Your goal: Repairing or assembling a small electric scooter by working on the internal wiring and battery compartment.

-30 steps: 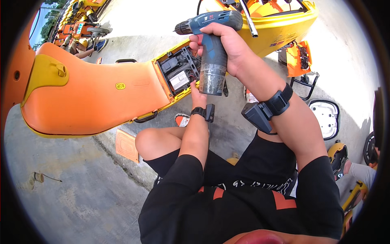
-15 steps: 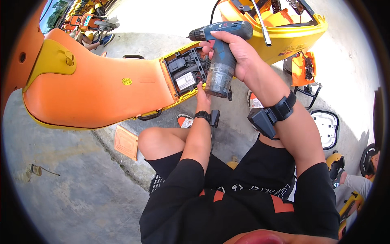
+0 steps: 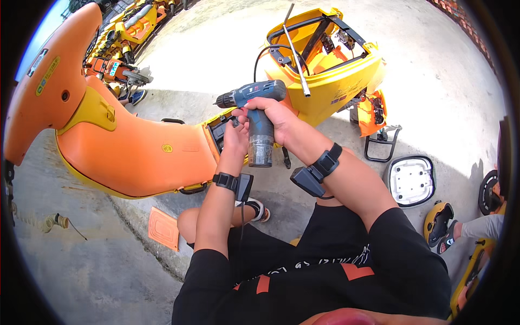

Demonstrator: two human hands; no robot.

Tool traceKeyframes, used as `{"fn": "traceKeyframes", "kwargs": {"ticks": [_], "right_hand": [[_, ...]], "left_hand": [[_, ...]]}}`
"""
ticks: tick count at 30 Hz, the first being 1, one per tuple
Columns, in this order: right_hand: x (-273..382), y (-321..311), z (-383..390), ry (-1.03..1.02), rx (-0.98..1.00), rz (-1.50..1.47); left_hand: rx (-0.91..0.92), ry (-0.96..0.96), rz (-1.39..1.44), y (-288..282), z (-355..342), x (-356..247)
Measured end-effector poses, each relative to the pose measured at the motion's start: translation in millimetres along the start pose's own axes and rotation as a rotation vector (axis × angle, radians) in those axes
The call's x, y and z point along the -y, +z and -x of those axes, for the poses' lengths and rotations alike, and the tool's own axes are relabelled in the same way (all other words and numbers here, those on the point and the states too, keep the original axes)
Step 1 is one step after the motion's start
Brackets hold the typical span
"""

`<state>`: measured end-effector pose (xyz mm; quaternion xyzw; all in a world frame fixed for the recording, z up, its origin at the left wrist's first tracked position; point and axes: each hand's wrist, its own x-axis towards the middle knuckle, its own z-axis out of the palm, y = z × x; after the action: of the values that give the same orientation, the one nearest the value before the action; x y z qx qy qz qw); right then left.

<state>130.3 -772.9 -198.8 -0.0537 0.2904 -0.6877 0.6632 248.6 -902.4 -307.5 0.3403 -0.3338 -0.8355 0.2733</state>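
Observation:
A blue-black cordless drill (image 3: 259, 91) is gripped by my right hand (image 3: 273, 116), its chuck pointing left. Just beside its handle is my left hand (image 3: 235, 138), raised with its fingers curled around something small and dark that I cannot make out. Behind both hands lies an orange scooter body (image 3: 127, 151) with yellow edging and an open compartment (image 3: 215, 130), now largely covered by my hands. Beyond the drill stands a yellow body shell (image 3: 346, 81) with a black frame, and a long metal bar (image 3: 297, 57) leans across it.
An orange flat panel (image 3: 162, 227), a white tray-like part (image 3: 411, 181), a black stand (image 3: 379, 146) and a yellow helmet (image 3: 437, 222) lie around me. Another person's leg (image 3: 474, 228) is at the right. A row of scooters (image 3: 135, 27) stands at the upper left.
My left hand has risen from the compartment to beside the drill. The drill has moved left and lower in view, and the view has tilted to show more surroundings.

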Motion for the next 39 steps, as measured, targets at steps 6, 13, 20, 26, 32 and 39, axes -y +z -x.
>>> {"fn": "traceKeyframes", "kwargs": {"ticks": [6, 13, 20, 26, 32, 39], "right_hand": [[4.2, -12.4, 13.3, -0.010, 0.134, 0.052], [-17.3, -6.5, 24.3, -0.012, 0.303, 0.244], [-24.2, 1.5, 23.1, -0.073, 0.431, 0.219], [-27.0, 3.7, -0.8, -0.100, 0.294, 0.094], [-22.5, -7.7, -27.0, -0.025, 0.187, 0.130], [-20.5, -1.5, -22.8, 0.042, 0.237, 0.082]], "left_hand": [[0.027, 0.222, 0.230, 37.9, 51.9, -90.9], [0.109, 0.263, 0.430, 42.9, 84.3, -95.0], [0.372, 0.337, 0.617, 49.3, 74.6, -123.5], [0.073, 0.439, 0.576, 61.5, 47.8, -129.4], [-0.059, 0.576, 0.444, 56.8, 34.8, -127.2], [0.016, 0.635, 0.384, 53.4, 35.0, -129.5]]}}
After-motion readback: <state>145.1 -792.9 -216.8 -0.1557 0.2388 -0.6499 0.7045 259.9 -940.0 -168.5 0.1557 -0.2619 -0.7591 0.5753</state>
